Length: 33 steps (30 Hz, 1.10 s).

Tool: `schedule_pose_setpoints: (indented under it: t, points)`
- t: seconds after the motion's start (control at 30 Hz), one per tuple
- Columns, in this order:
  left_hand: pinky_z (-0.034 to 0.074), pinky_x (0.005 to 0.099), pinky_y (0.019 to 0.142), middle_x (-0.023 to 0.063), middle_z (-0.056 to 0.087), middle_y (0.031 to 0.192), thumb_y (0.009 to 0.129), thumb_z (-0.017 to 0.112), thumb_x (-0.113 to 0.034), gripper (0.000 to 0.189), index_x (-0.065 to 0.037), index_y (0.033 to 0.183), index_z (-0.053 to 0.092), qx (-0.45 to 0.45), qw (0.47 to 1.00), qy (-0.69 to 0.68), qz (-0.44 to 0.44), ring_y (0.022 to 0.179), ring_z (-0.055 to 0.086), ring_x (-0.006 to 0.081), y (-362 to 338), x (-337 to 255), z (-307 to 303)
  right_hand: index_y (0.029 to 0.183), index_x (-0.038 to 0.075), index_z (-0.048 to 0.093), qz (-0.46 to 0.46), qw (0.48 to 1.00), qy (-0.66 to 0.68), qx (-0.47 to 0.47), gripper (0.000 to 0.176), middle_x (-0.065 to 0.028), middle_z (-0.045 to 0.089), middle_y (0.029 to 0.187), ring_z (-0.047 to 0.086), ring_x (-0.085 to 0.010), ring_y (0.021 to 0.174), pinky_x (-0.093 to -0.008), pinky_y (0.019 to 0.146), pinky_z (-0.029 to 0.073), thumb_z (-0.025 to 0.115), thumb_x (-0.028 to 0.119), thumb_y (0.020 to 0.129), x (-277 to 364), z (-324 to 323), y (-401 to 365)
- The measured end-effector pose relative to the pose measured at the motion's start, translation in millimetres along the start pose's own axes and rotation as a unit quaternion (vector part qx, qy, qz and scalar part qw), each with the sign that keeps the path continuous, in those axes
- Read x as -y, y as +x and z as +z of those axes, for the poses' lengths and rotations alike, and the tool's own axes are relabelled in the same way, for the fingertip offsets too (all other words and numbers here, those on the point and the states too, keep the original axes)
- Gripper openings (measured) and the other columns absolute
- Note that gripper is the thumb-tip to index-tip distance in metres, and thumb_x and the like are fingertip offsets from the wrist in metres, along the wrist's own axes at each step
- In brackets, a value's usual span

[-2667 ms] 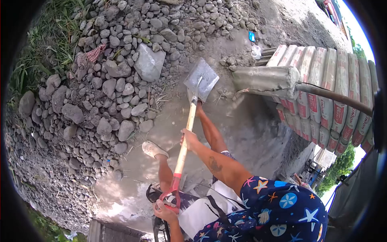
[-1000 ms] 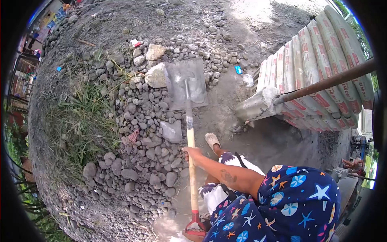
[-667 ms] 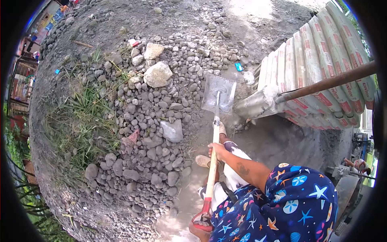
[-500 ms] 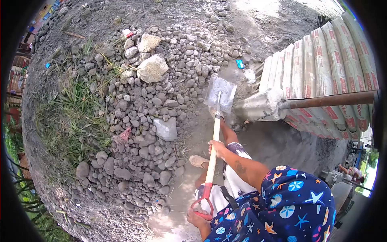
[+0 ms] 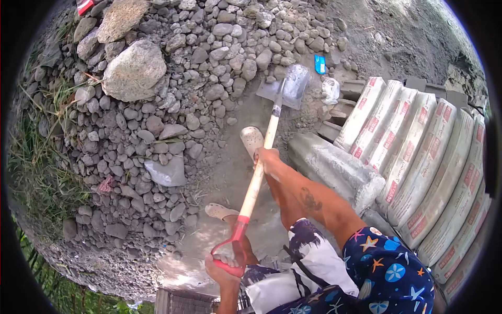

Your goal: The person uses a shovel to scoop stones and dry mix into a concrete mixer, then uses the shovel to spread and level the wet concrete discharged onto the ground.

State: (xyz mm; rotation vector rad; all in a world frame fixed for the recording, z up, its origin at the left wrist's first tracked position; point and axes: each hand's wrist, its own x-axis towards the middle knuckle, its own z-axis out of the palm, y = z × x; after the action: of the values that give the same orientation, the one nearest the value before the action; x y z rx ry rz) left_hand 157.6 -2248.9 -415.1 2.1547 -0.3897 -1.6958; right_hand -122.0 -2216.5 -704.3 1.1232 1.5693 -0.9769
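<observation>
A shovel with a pale wooden shaft [image 5: 259, 170] slants across the middle. Its grey metal blade [image 5: 294, 88] lies at the edge of the stones, bare of any load that I can see. My right hand [image 5: 266, 158] is wrapped round the upper half of the shaft, towards the blade. Lower down, my left hand [image 5: 226, 269] grips the red D-shaped handle [image 5: 230, 266] at the shaft's end. My feet in beige clogs [image 5: 252, 140] stand on dusty ground just left of the shaft.
Loose grey stones [image 5: 151, 125] cover the left, with a large pale boulder [image 5: 135, 70] among them. Stacked cement bags [image 5: 413, 162] fill the right, beside a concrete-coated block [image 5: 337, 170]. A blue packet [image 5: 320, 64] and a clear plastic bag [image 5: 330, 91] lie beyond the blade.
The view has shifted and come closer. The blade, earlier coated with pale dust or powder, now shows more bare metal and lies nearer the blue packet. Both hands keep their hold.
</observation>
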Motion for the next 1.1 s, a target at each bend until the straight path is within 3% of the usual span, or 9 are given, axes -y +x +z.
schedule_pose_setpoints:
  t: [0.13, 0.2, 0.43, 0.5, 0.6, 0.67, 0.8, 0.83, 1.1]
  points:
    - [0.039, 0.0349, 0.040, 0.0032, 0.042, 0.053, 0.096, 0.046, -0.047, 0.043, -0.011, 0.072, 0.045, -0.029, 0.997, -0.018, -0.076, 0.040, 0.041, 0.0198, 0.5, 49.9, 62.8, 0.075, 0.001, 0.050, -0.002, 1.000, -0.004, 0.019, 0.014, -0.0072, 0.047, 0.060, 0.050, -0.0213, 0.048, -0.0412, 0.045, 0.048, 0.058, 0.007, 0.085, 63.0, -38.0, 39.8]
    - [0.038, 0.0337, 0.037, 0.0066, 0.043, 0.054, 0.093, 0.045, -0.027, 0.029, -0.008, 0.071, 0.045, -0.081, 0.991, -0.047, -0.096, 0.037, 0.040, 0.0214, 14.7, 77.9, 60.6, 0.076, 0.002, 0.050, 0.003, 0.999, -0.005, 0.039, 0.013, -0.0066, 0.047, 0.060, 0.050, -0.0208, 0.048, -0.0407, 0.044, 0.047, 0.058, 0.007, 0.084, 56.7, -36.9, 46.1]
    - [0.039, 0.0325, 0.040, 0.0064, 0.042, 0.056, 0.092, 0.044, -0.027, 0.030, -0.008, 0.069, 0.037, 0.020, 0.999, -0.019, -0.043, 0.040, 0.041, 0.0195, 97.6, 183.1, -57.9, 0.082, 0.008, 0.049, -0.051, 0.997, 0.037, 0.052, 0.013, -0.0030, 0.047, 0.061, 0.049, -0.0181, 0.047, -0.0365, 0.043, 0.044, 0.061, 0.006, 0.080, -9.4, -45.8, 78.3]
    - [0.042, 0.0371, 0.042, 0.0081, 0.044, 0.055, 0.093, 0.044, -0.034, 0.037, -0.005, 0.070, 0.045, 0.013, 0.987, 0.104, 0.118, 0.041, 0.042, 0.0231, 108.4, 222.1, -121.9, 0.081, 0.008, 0.049, -0.040, 0.996, 0.041, 0.067, 0.012, -0.0031, 0.047, 0.060, 0.049, -0.0181, 0.047, -0.0364, 0.043, 0.044, 0.061, 0.006, 0.080, -31.8, -45.5, 51.1]
    - [0.041, 0.0381, 0.041, 0.0072, 0.042, 0.057, 0.093, 0.042, -0.032, 0.035, -0.006, 0.070, 0.042, -0.079, 0.988, 0.094, 0.094, 0.040, 0.040, 0.0223, 53.1, 209.7, -84.6, 0.079, 0.007, 0.048, -0.007, 0.997, 0.022, 0.073, 0.012, -0.0036, 0.047, 0.060, 0.049, -0.0181, 0.046, -0.0365, 0.043, 0.043, 0.060, 0.005, 0.080, -28.4, -57.8, 39.7]
    - [0.046, 0.0376, 0.050, 0.0060, 0.041, 0.062, 0.093, 0.044, -0.031, 0.034, -0.005, 0.072, 0.041, -0.027, 0.980, 0.139, 0.142, 0.048, 0.046, 0.0216, 21.3, 165.0, -3.1, 0.079, 0.007, 0.049, -0.057, 0.995, 0.010, 0.084, 0.012, -0.0041, 0.048, 0.060, 0.049, -0.0186, 0.046, -0.0376, 0.044, 0.044, 0.061, 0.006, 0.081, 6.1, -72.3, 56.7]
    - [0.041, 0.0321, 0.040, 0.0077, 0.046, 0.060, 0.090, 0.050, -0.025, 0.020, -0.007, 0.086, 0.042, -0.056, 0.996, 0.025, 0.067, 0.044, 0.045, 0.0185, 41.2, 169.7, 43.5, 0.079, 0.005, 0.050, -0.027, 0.996, -0.015, 0.086, 0.011, -0.0059, 0.049, 0.061, 0.050, -0.0204, 0.047, -0.0405, 0.044, 0.046, 0.061, 0.005, 0.080, 60.9, -61.3, 69.3]
    - [0.043, 0.0366, 0.053, 0.0095, 0.045, 0.065, 0.092, 0.046, -0.025, 0.025, -0.003, 0.081, 0.041, -0.074, 0.983, 0.137, 0.093, 0.054, 0.047, 0.0237, 34.0, 159.8, 58.8, 0.080, 0.003, 0.050, -0.009, 0.996, -0.023, 0.087, 0.012, -0.0073, 0.050, 0.061, 0.050, -0.0216, 0.046, -0.0422, 0.044, 0.047, 0.062, 0.005, 0.078, 64.9, -67.2, 72.3]
    - [0.042, 0.0341, 0.039, 0.0092, 0.045, 0.061, 0.091, 0.048, -0.026, 0.021, -0.008, 0.083, 0.040, 0.017, 0.999, -0.048, 0.018, 0.043, 0.044, 0.0207, 60.6, 173.5, 61.7, 0.080, 0.004, 0.051, -0.013, 0.996, -0.027, 0.080, 0.012, -0.0074, 0.051, 0.063, 0.051, -0.0221, 0.049, -0.0438, 0.047, 0.049, 0.062, 0.008, 0.079, 88.6, -63.8, 97.4]
